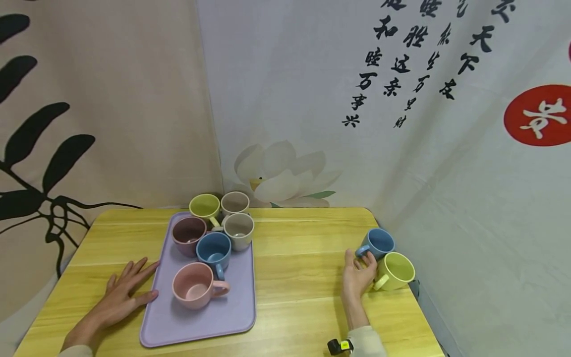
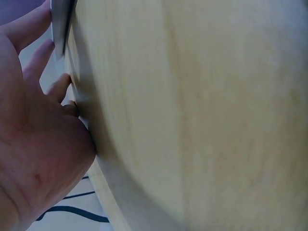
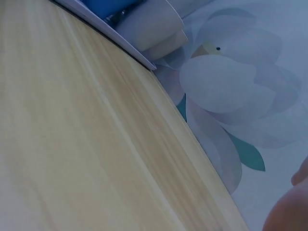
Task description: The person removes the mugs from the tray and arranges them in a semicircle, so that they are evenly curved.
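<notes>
Loading a lilac tray (image 1: 227,317) looks mostly done: six mugs (image 1: 214,248) stand on it, and two seem left at the right of the worktop (image 1: 303,277), a blue mug (image 1: 381,242) and a yellow-green mug (image 1: 398,271) just beside it. A person's right hand (image 1: 358,280) is at the blue mug's handle; whether the fingers grip it cannot be told. The left hand (image 1: 120,296), fingers spread and grasping nothing, touches the tray's left edge. Counted there: one plum mug (image 1: 189,235), one pink mug (image 1: 194,287), two beige mugs (image 1: 239,233), a second blue mug (image 1: 215,253) and a second yellow-green mug (image 1: 204,206).
</notes>
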Tool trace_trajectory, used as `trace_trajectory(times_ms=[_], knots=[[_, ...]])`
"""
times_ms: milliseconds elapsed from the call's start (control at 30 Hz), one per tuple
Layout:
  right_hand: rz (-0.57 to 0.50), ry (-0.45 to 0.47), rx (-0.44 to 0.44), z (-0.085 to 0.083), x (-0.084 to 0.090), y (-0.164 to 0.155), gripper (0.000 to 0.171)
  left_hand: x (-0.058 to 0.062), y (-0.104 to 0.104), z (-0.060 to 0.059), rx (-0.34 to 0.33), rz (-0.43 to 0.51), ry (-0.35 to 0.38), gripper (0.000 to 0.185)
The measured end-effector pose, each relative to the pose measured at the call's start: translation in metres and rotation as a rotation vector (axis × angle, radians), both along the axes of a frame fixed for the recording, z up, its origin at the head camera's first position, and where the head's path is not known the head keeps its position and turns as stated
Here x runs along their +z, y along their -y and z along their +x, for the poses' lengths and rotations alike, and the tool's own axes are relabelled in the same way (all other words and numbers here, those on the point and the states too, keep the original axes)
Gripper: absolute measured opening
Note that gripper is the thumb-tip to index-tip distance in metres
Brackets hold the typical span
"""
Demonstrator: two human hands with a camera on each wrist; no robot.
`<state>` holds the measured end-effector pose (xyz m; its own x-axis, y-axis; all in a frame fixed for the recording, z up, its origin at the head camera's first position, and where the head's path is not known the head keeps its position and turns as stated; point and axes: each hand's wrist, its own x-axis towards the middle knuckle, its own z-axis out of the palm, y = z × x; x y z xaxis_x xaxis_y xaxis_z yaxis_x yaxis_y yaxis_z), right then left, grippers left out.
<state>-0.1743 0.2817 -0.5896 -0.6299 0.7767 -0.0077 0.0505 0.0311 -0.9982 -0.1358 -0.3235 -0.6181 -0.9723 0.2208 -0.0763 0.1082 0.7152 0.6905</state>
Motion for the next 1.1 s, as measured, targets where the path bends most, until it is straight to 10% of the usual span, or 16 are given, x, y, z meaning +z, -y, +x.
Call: trace_trajectory(times_ms=[367, 1100], knots=[[0.148, -0.113, 0.069, 0.017, 0.006, 0.029, 0.073, -0.003, 0.003, 0.000, -0.011, 0.013, -0.012, 0.082], [0.369, -0.234, 0.695, 0.025, 0.018, 0.101, 0.063, -0.004, 0.002, 0.001, -0.012, 0.014, -0.025, 0.081]])
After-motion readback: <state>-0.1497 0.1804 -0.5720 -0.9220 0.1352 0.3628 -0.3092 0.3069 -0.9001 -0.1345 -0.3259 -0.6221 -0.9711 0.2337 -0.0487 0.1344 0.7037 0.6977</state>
